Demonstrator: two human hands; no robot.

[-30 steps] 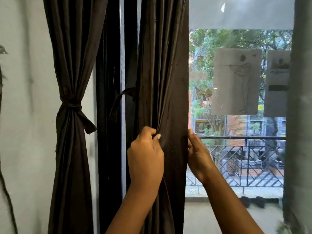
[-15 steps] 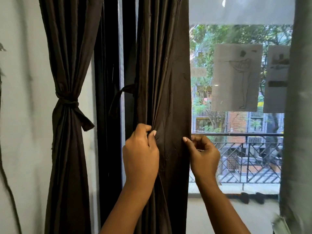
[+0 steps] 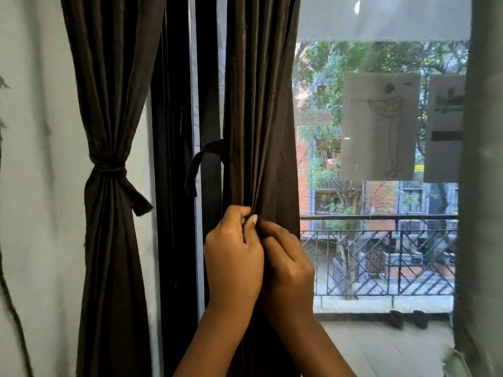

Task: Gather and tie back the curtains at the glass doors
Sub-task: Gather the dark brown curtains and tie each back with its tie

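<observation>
Where your right hand (image 3: 290,270) was apart at the curtain's window-side edge half a second ago, it has now crossed in and presses knuckle to knuckle against your left hand (image 3: 234,263), both closed on the same bunch of dark fabric. Your left hand has kept its pinch, thumb and forefinger nipping a fold at the top of the fist; your right hand curls over the cloth just beside it, fingers wrapped, though how much fabric sits inside that fist cannot be told.

The loose curtain (image 3: 258,118) you hold has narrowed since then: its window-side edge is drawn in toward your hands, and more of the glass door (image 3: 367,240) shows beside it. Its long axis runs straight up and down, the pleats hanging vertically from above the frame's top and converging to the pinch at your hands, then continuing down between your forearms.

On the far side of this curtain from the glass, its tie strap (image 3: 200,164) hangs slack in a loop, touching the curtain's edge, not around it. Farther that way, past the dark door frame (image 3: 174,186), the tied curtain (image 3: 109,240) hangs upright, cinched at its waist by a knotted tie (image 3: 111,170).
</observation>
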